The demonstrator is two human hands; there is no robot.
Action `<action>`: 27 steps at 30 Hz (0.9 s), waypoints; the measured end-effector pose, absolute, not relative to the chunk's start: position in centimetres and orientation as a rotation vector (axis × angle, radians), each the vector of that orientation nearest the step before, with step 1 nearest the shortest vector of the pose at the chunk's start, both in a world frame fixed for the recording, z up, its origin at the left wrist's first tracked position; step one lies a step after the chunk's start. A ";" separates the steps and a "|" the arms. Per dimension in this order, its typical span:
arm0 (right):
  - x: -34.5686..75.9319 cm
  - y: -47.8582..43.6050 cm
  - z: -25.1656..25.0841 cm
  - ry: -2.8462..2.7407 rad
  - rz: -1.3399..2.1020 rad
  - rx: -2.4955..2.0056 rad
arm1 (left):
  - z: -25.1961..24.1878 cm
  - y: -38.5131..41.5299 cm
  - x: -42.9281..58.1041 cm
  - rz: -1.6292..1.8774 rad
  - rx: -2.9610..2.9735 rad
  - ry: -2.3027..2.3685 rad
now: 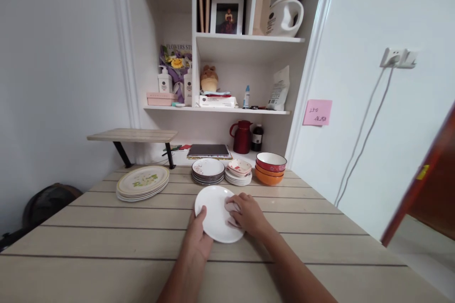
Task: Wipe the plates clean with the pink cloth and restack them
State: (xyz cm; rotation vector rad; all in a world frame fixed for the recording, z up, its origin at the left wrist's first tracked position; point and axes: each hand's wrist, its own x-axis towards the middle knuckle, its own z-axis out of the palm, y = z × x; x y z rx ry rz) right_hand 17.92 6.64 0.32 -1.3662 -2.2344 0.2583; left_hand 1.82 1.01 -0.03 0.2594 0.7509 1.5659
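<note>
A round white plate [216, 208] lies on the pale slatted table [106, 227] in front of me. My left hand [198, 239] grips its near left rim, thumb on top of the plate. My right hand [249, 214] rests on the plate's right side with its fingers closed on a small white cloth or tissue [232, 207] pressed against the plate's surface.
Behind the plate stand a stack of large patterned plates [142, 182], a stack of speckled plates [208, 171], small saucers with a little dish [239, 172] and stacked red and orange bowls [270, 168]. A small wooden riser [133, 136], a tablet and a red jug [242, 137] sit below shelves.
</note>
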 end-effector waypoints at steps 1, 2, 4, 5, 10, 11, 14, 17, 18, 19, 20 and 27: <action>17.6 6.4 0.2 -2.256 0.274 -1.342 | -0.1 1.1 1.8 1.594 0.236 0.734; 17.3 6.1 0.2 -2.276 0.292 -1.311 | -0.2 1.2 1.8 1.621 0.215 0.719; 16.6 5.4 0.4 -2.316 0.332 -1.223 | -0.3 1.2 1.7 1.661 0.180 0.690; 16.3 4.9 0.5 -2.339 0.360 -1.166 | -0.3 1.2 1.6 1.669 0.166 0.678; 15.0 3.4 1.3 -2.389 0.540 -0.894 | 0.2 1.0 1.3 1.525 0.201 0.674; 14.8 3.4 1.4 -2.380 0.553 -0.872 | 0.4 1.0 1.4 1.481 0.227 0.688; 14.5 4.1 1.2 -2.319 0.504 -0.899 | 0.6 0.9 1.8 1.408 0.314 0.734; 15.1 5.6 0.8 -2.235 0.421 -1.026 | 0.5 0.7 2.4 1.405 0.416 0.773; 15.5 6.1 0.7 -2.207 0.400 -1.083 | 0.4 0.6 2.5 1.397 0.452 0.788; 16.0 6.6 0.5 -2.180 0.379 -1.144 | 0.4 0.6 2.6 1.382 0.485 0.803; 16.5 7.0 0.4 -2.155 0.359 -1.206 | 0.3 0.5 2.6 1.363 0.511 0.818; 18.6 7.0 0.4 -2.172 0.265 -1.435 | 0.1 0.9 1.9 1.367 0.339 0.814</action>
